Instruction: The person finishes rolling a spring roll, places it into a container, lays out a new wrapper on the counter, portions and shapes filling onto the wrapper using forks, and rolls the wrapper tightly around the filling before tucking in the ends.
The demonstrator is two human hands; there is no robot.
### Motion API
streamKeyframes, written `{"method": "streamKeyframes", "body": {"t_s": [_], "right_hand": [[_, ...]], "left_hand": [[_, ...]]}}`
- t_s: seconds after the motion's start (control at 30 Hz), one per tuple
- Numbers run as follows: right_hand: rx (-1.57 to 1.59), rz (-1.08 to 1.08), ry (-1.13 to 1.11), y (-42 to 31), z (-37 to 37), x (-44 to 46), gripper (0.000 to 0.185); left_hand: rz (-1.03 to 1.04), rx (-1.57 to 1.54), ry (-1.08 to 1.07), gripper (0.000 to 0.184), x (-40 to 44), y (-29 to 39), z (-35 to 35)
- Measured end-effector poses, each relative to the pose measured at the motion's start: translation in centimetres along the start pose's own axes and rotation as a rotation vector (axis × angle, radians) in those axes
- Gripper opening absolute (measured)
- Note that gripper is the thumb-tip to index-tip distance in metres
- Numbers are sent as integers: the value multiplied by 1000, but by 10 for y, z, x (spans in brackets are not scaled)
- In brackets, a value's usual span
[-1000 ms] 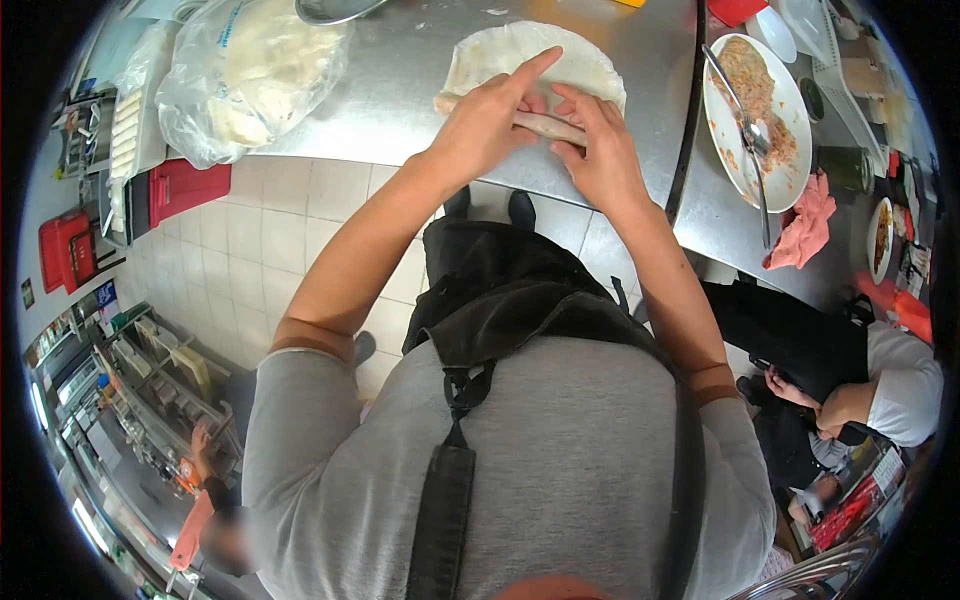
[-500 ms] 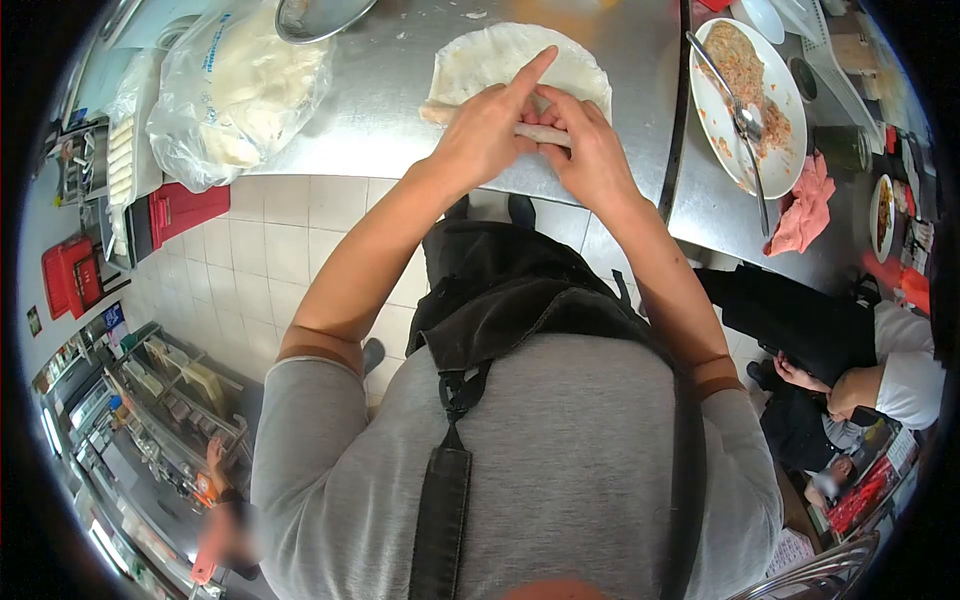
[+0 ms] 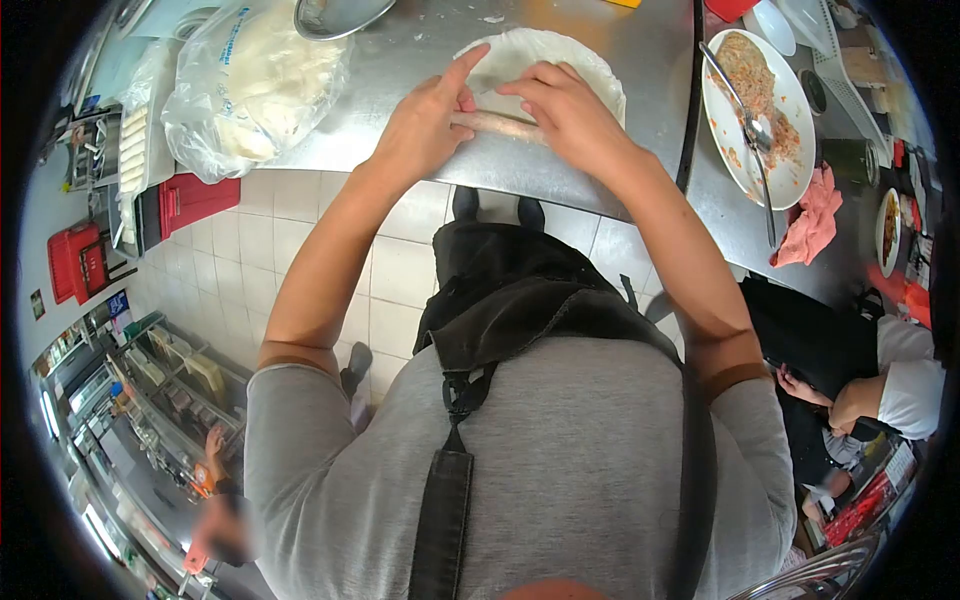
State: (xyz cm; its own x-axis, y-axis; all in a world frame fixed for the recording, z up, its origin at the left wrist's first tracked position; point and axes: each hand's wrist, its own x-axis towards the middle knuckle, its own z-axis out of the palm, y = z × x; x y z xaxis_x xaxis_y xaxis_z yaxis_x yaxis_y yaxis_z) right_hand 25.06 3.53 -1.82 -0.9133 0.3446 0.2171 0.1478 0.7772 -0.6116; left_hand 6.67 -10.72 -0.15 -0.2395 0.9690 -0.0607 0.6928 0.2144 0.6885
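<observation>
A thin round wrapper (image 3: 560, 50) lies on the steel table, its near edge turned into a narrow roll (image 3: 500, 123). My left hand (image 3: 420, 125) is at the roll's left end, thumb and curled fingers closed on it, index finger stretched out over the wrapper. My right hand (image 3: 580, 115) bends its fingers over the right part of the roll and wrapper, partly hiding both. Any filling inside the roll is hidden. To the right, an oval white plate (image 3: 795, 180) carries minced filling (image 3: 745, 60), with a spoon (image 3: 757, 135) lying across it.
A plastic bag (image 3: 255, 90) of pale round sheets lies left, beside a metal bowl (image 3: 345, 20). A tray (image 3: 155, 150) of several white rolls stands further left. A pink cloth (image 3: 810, 220) lies by the plate. Other people (image 3: 850, 350) are at right and lower left.
My hands have moved apart along the roll, the left one leftward, uncovering more of its middle. The whole view has shifted slightly.
</observation>
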Motion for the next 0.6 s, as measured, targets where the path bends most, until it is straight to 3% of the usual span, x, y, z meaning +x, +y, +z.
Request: {"method": "streamKeyframes", "body": {"t_s": [0.13, 0.2, 0.4, 0.53, 0.6], "right_hand": [[-81, -44, -72, 19, 9, 30, 38], [57, 59, -158, 27, 7, 38, 34], [89, 80, -181, 40, 4, 49, 20], [116, 89, -206, 42, -1, 52, 17], [138, 111, -227, 45, -2, 51, 18]], "left_hand": [[-29, -2, -26, 103, 1, 1, -1], [8, 14, 0, 101, 0, 6, -1], [-36, -60, -50, 98, 3, 10, 7], [79, -13, 0, 98, 4, 13, 8], [22, -38, -43, 97, 6, 20, 11]]}}
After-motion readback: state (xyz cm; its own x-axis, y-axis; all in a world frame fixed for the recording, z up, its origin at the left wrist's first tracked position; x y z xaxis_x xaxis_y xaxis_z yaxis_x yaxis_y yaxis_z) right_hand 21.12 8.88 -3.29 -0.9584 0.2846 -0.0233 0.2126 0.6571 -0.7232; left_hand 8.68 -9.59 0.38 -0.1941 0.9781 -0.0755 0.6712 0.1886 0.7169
